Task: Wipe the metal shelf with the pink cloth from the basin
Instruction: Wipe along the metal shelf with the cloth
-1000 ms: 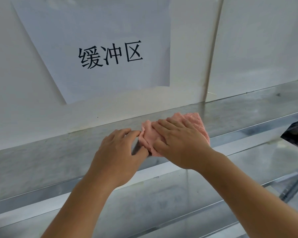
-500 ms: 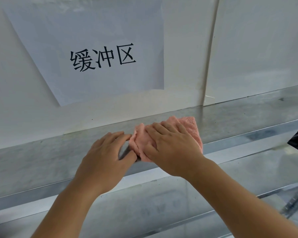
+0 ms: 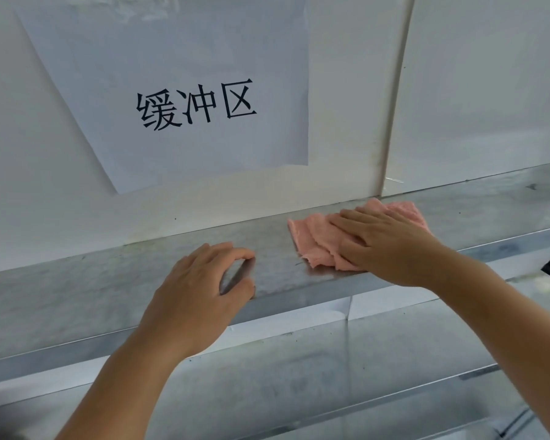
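The right hand lies flat on the pink cloth, its fingers spread and pressing down rather than curled around anything, so the cloth is pinned against the top of the metal shelf and not truly gripped. The cloth sits bunched under and ahead of those fingertips, a loose ruffled edge reaching past them toward the left hand. The left hand rests near the shelf's front lip, well clear of the cloth, fingers bent and holding nothing, thumb and forefinger tips touching bare metal (it looks like a brace for balance). Judging from this, the wipe is under way along the upper level, with the stretch beyond the left hand's fingers yet to be covered. The main risk is the cloth itself: with only flat pressure on it, a quick stroke could let the free edge fold under or slide out from beneath the fingertips, leaving streaks. Its near edge lies close to the front lip beside the right palm, so a pull toward the body might drag it off onto the lower shelf. The paper sign hangs on the wall above the fingers, out of reach of the stroke.
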### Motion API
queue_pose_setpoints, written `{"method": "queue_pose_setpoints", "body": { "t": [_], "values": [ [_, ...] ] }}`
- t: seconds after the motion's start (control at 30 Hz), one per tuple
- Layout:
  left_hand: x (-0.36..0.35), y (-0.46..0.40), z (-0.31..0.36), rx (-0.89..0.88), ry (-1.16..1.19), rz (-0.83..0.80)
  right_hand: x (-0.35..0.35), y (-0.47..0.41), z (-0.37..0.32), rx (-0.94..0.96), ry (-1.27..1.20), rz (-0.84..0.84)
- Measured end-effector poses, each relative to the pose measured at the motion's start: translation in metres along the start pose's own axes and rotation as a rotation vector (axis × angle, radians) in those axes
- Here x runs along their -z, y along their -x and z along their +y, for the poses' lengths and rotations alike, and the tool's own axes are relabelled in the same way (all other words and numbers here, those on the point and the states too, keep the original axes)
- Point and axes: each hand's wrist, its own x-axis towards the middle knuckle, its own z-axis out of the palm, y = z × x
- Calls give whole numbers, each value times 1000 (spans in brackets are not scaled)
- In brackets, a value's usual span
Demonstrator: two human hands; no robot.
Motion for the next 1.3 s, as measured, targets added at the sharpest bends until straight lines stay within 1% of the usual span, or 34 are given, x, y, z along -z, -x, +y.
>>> {"method": "queue_pose_setpoints", "body": {
  "t": [0.13, 0.2, 0.33, 0.47, 0.53, 0.63, 0.73, 0.8, 0.83, 0.93, 1.0, 1.07, 1.17, 1.23, 1.3],
  "values": [
    [0, 0, 1, 6, -3, -1, 6, 1, 19, -96, -25, 13],
    [0, 0, 1, 5, -4, 8, 0, 1, 9, -92, -23, 23],
    [-1, 1, 1, 5, -11, 18, -9, 1, -6, -25, -55, 82],
    [-2, 1, 1, -2, -16, 20, -4, 6, -9, -85, -120, 86],
    [-2, 1, 1, -2, -16, 17, -5, 10, -23, -80, -76, 95],
    [-1, 2, 1, -5, -20, 20, -7, 14, -33, -8, -20, 91],
    [-1, 2, 4, 2, -19, 22, -2, 13, -20, -82, -115, 87],
    [-1, 2, 4, 7, -18, 22, -3, 11, -24, -134, -128, 88],
    [-1, 2, 4, 7, -21, 20, -4, 12, -34, -130, -118, 94],
    [-1, 3, 2, 6, -32, 16, -9, 15, -70, -27, -144, 130],
    [-2, 3, 2, 6, -39, 18, -10, 13, -71, 8, -166, 133],
    [-2, 3, 3, 5, -41, 17, -8, 10, -53, -28, -157, 129],
    [-1, 3, 3, -3, -40, 21, -4, 7, -29, -143, -143, 100],
    [-1, 2, 2, 1, -44, 21, -3, 6, -39, -150, -138, 85],
    [-2, 2, 1, 5, -43, 22, -4, 7, -67, -79, -132, 107]
  ]
}}
